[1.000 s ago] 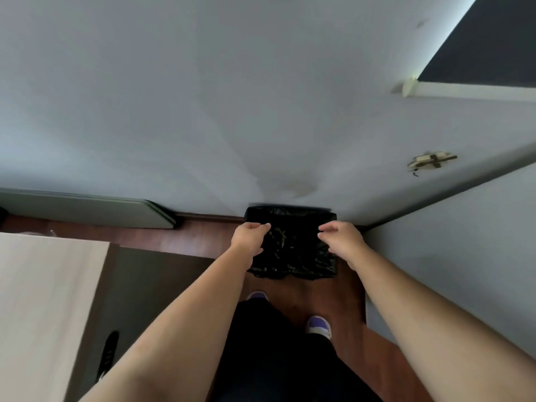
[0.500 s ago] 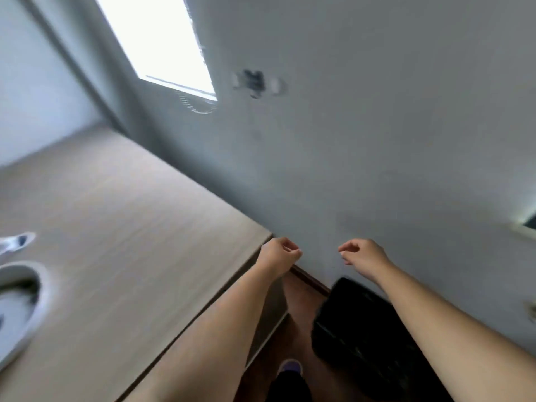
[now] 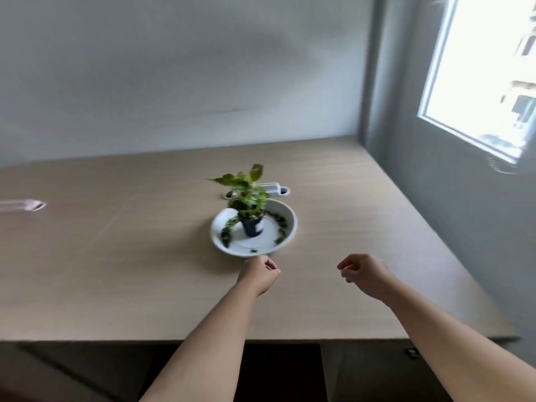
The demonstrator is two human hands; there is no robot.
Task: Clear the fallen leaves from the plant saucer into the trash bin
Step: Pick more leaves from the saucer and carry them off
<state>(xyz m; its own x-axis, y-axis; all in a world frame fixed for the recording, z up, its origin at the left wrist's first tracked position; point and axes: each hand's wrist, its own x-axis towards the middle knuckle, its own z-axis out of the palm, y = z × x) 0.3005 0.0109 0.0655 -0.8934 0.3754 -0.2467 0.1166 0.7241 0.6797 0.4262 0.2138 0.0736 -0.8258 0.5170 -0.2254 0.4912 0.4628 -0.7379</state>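
A white round saucer (image 3: 287, 236) sits on the wooden table (image 3: 116, 256), with a small green plant in a dark pot (image 3: 251, 224) standing in it. Several dark fallen leaves (image 3: 282, 227) lie along the saucer's right and left inner rim. My left hand (image 3: 258, 272) hovers just in front of the saucer's near edge, fingers curled closed, with nothing visible in it. My right hand (image 3: 362, 272) hangs to the right over the table, fingers loosely curled and empty. The trash bin is out of view.
A white object (image 3: 271, 188) lies just behind the plant. A pale blurred item (image 3: 23, 205) rests at the table's far left. A grey wall and window (image 3: 478, 82) bound the table on the right. The table's front edge is below my forearms.
The view has swung from the black trash bin on the floor, past the table corner, to the plant saucer on the table. Both hands came up from the bin to the table.
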